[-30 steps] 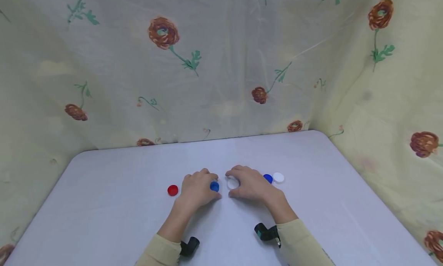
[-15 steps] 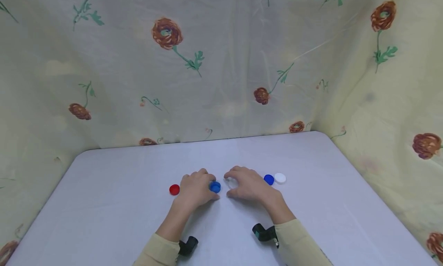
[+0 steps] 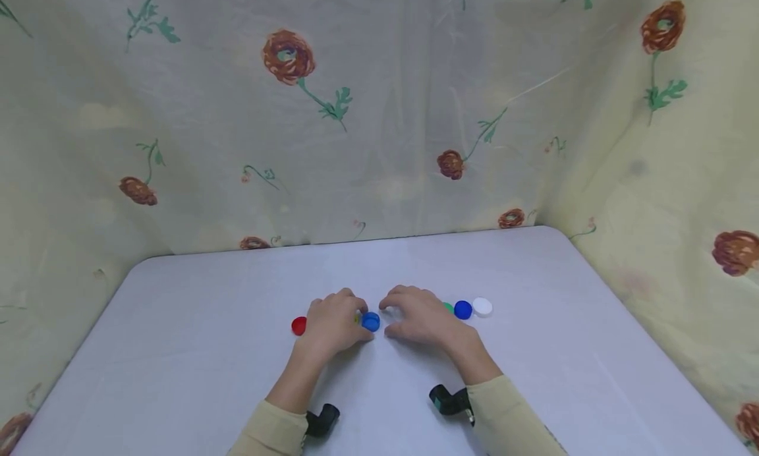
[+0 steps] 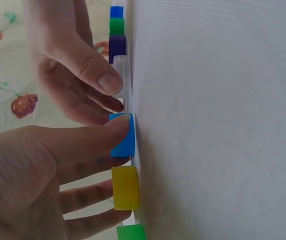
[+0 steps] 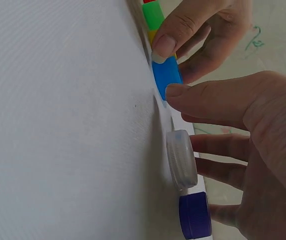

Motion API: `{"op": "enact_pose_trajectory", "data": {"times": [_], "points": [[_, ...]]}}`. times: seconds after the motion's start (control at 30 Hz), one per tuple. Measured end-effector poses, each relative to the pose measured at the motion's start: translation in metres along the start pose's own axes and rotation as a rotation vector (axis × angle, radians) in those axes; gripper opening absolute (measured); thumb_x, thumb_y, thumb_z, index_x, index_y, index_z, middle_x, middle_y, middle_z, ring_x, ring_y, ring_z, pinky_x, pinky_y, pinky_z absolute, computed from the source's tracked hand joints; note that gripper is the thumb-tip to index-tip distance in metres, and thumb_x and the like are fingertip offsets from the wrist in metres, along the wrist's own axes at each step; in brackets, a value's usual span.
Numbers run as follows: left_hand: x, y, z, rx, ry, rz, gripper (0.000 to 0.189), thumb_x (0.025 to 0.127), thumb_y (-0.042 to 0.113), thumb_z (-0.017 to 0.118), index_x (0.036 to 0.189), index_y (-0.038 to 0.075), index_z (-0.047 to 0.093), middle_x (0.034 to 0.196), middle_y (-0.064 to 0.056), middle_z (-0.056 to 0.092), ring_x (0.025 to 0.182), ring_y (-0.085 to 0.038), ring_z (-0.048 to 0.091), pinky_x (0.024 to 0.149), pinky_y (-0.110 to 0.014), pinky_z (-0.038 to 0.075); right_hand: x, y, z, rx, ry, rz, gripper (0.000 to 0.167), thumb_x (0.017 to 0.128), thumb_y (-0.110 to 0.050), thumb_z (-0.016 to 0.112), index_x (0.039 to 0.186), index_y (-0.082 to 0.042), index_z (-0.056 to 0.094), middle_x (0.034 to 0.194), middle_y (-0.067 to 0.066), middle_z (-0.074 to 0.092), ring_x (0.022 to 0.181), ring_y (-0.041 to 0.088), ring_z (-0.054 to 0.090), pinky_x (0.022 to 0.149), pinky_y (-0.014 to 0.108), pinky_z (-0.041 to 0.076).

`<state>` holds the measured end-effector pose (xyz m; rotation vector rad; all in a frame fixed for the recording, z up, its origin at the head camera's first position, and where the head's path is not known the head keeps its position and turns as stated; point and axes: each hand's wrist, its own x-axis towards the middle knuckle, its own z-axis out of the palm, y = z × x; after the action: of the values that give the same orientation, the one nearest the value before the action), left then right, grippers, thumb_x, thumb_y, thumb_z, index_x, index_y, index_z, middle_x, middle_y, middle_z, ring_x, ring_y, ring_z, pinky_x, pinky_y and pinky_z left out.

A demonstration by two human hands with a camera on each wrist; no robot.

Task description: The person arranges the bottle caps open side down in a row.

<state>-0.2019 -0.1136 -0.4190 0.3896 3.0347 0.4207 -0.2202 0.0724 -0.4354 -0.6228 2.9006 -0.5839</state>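
Observation:
Several bottle caps lie in a row across the table. My left hand (image 3: pixel 335 321) arches over the left part, its thumb at the light blue cap (image 3: pixel 371 321); the yellow cap (image 4: pixel 126 187) and a green cap (image 4: pixel 131 233) lie by its other fingers. My right hand (image 3: pixel 418 315) faces it, thumb and fingers parted, with its thumb tip near the light blue cap in the right wrist view. A clear cap (image 5: pixel 181 159) and a purple-looking cap (image 5: pixel 195 215) sit beside its fingers. Neither hand visibly grips a cap.
The red cap (image 3: pixel 299 325) lies left of my left hand. Right of my right hand are a partly hidden green cap (image 3: pixel 448 306), a dark blue cap (image 3: pixel 463 310) and a white cap (image 3: pixel 483 306). Flowered curtains (image 3: pixel 379 113) stand behind the white table (image 3: pixel 178 350).
My right hand has moved left, off the clear cap, which the hand now hides in the head view. The green cap shows behind it. My left hand has shifted slightly left, uncovering some yellow.

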Motion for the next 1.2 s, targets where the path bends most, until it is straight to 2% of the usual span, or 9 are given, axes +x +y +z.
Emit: {"op": "enact_pose_trajectory", "data": {"times": [0.33,0.77,1.2], "points": [[0.002,0.0,0.002,0.007,0.022,0.033,0.032,0.08,0.035,0.081,0.107,0.02,0.076,0.106,-0.004,0.068,0.097,-0.024,0.063,0.085,-0.045,0.05,0.001,-0.006,0.003,0.004,0.025,-0.048,0.028,0.088,-0.03,0.074,0.115,-0.023,0.073,0.129,-0.001,0.065,0.125,0.025,0.057,0.106,0.049,0.045],[0.003,-0.004,0.003,0.032,0.04,0.051,0.028,0.082,0.034,0.08,0.105,0.02,0.076,0.102,-0.002,0.069,0.091,-0.022,0.064,0.082,-0.042,0.05,0.006,-0.01,0.011,-0.024,0.039,-0.084,0.03,0.089,-0.033,0.073,0.116,-0.021,0.073,0.129,0.001,0.064,0.121,0.024,0.058,0.103,0.046,0.047],[0.004,-0.005,0.004,0.018,0.059,0.069,0.028,0.083,0.032,0.078,0.108,0.019,0.076,0.098,0.001,0.07,0.091,-0.019,0.066,0.083,-0.043,0.05,0.006,-0.009,0.009,0.022,0.061,-0.081,0.029,0.089,-0.033,0.071,0.115,-0.02,0.072,0.127,0.0,0.066,0.124,0.024,0.059,0.106,0.047,0.046]]}}
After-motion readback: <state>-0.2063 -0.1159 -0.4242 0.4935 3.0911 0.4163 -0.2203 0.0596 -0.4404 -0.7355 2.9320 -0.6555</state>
